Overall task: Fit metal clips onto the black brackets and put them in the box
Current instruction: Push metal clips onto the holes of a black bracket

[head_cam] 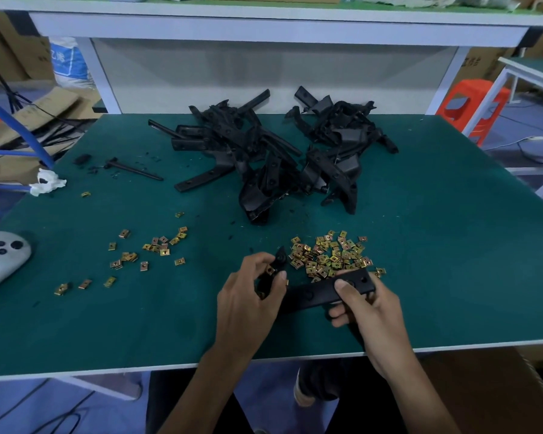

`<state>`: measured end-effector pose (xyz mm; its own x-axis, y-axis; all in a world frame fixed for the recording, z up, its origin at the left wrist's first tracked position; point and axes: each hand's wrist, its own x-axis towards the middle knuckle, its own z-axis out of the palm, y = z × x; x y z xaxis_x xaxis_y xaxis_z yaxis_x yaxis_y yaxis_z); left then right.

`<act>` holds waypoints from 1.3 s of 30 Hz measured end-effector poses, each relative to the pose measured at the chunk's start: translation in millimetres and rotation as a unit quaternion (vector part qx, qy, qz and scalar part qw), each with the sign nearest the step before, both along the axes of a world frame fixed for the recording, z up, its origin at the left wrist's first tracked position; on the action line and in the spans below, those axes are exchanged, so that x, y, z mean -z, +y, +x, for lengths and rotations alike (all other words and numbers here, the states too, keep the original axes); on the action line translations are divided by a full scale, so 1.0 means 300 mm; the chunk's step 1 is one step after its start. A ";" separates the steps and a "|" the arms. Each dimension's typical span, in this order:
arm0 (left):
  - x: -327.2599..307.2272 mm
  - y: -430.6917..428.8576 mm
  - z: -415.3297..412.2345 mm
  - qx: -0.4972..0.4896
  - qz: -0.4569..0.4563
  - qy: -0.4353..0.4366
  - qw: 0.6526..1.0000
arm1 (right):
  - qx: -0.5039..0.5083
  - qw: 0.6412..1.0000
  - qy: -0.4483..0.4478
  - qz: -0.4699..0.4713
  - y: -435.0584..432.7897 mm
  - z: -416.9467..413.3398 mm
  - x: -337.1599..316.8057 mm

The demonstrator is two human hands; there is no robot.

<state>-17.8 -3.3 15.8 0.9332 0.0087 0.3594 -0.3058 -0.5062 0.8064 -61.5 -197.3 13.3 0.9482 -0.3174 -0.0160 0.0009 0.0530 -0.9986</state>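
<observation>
Head view: hands [248,292] [369,305] with bracket [318,292] near table [107,339] front edge

We see a person's left hand [248,296] and right hand [367,305], both bare and ungloved. The forearms [414,380] are bare too, right to the frame's edge. The fingers [345,288] are slender, with short-trimmed nails. Lower down we make out dark trousers [351,415], too dim for detail.
</observation>
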 end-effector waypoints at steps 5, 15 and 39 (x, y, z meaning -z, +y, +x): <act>0.011 0.000 0.002 -0.001 0.004 0.007 1.000 | -0.001 1.000 0.002 0.003 -0.001 0.000 -0.003; 0.012 0.051 0.071 0.112 -0.207 0.172 0.957 | -0.013 0.999 -0.005 0.047 0.000 -0.008 -0.013; 0.001 0.025 0.067 0.050 -0.348 0.165 0.921 | -0.011 0.997 -0.018 0.076 0.004 -0.001 0.002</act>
<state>2.3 4.1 15.5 0.9993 0.0380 -0.0042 -0.0029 0.1863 0.9825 -61.7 -196.1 12.8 0.9558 -0.2927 -0.0286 0.0335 0.2047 -0.9782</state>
